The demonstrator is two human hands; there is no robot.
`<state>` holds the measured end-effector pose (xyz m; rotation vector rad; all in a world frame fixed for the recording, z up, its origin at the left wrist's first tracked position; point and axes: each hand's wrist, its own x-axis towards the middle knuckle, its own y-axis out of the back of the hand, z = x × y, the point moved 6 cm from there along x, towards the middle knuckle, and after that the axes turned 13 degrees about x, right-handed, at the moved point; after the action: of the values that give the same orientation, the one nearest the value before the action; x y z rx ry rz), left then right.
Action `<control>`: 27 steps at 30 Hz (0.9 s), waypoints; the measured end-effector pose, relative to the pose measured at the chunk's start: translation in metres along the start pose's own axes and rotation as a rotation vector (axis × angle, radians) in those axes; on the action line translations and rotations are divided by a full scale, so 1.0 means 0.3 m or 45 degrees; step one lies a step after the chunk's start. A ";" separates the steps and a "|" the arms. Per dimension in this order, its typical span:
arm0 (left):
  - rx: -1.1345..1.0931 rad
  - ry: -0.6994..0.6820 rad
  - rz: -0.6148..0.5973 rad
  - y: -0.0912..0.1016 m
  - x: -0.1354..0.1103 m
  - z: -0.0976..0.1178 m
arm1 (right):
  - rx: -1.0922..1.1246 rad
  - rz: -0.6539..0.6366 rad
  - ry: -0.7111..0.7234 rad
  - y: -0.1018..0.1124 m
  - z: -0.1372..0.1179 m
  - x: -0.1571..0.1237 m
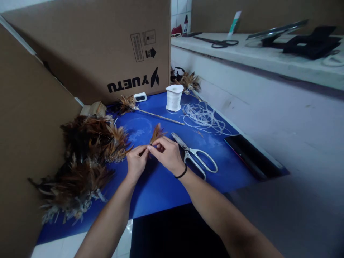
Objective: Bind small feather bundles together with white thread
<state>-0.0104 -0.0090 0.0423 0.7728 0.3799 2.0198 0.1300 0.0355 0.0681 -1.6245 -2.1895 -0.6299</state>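
Over the middle of the blue table, a small tuft of brown feathers sticks up from between my hands. My left hand is closed, thumb and fingers pinching the tuft's lower end. My right hand, with a black band at the wrist, pinches at the same spot from the other side. The quill ends are hidden by my fingers. Just right of my right hand lie metal scissors, blades spread a little and pointing away. A heap of brown feathers lies left of my left hand.
A stick with feathers on one end lies behind my hands, near a white spool and a tangle of clear strips. A dark tablet-like slab lies at right. Cardboard walls the back and left; a ledge holds black scissors.
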 end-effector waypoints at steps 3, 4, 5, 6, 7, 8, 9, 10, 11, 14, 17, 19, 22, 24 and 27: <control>0.097 -0.110 0.029 0.005 -0.006 0.026 | -0.041 0.043 0.008 0.002 0.006 -0.004; 0.119 -0.130 0.025 0.003 -0.007 0.030 | -0.041 0.048 0.006 0.002 0.007 -0.004; 0.135 -0.143 0.019 0.002 -0.008 0.033 | -0.039 0.051 0.002 0.002 0.009 -0.003; 0.145 -0.148 0.011 0.000 -0.009 0.034 | -0.034 0.051 -0.005 0.002 0.010 -0.002; 0.146 -0.146 0.005 -0.001 -0.009 0.034 | -0.029 0.052 -0.015 0.002 0.011 -0.001; 0.139 -0.136 -0.001 -0.001 -0.010 0.034 | -0.021 0.054 -0.024 0.003 0.012 0.001; 0.125 -0.120 -0.002 0.000 -0.010 0.033 | -0.011 0.057 -0.032 0.003 0.012 0.002; 0.108 -0.103 -0.001 0.001 -0.010 0.032 | 0.002 0.062 -0.038 0.004 0.012 0.003; 0.094 -0.090 0.002 0.003 -0.009 0.032 | 0.017 0.066 -0.040 0.005 0.011 0.004; 0.080 -0.069 -0.003 0.005 -0.007 0.033 | 0.081 0.098 -0.037 0.015 0.005 0.007; 0.006 0.033 -0.037 -0.002 0.000 0.009 | 0.195 0.161 -0.089 0.037 0.012 0.013; -0.153 0.198 -0.111 -0.020 0.004 -0.026 | 0.309 0.196 -0.183 0.051 0.030 0.020; -0.531 0.450 -0.311 -0.064 -0.001 -0.064 | 0.492 0.187 -0.333 0.060 0.061 0.030; -0.764 0.548 -0.444 -0.086 -0.009 -0.063 | 0.573 0.136 -0.380 0.059 0.070 0.037; -0.961 0.617 -0.584 -0.100 -0.020 -0.047 | 0.636 0.017 -0.365 0.050 0.063 0.043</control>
<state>0.0021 0.0026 0.0133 -0.2592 0.0301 1.6893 0.1404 0.0598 0.0609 -1.5196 -2.2796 0.1663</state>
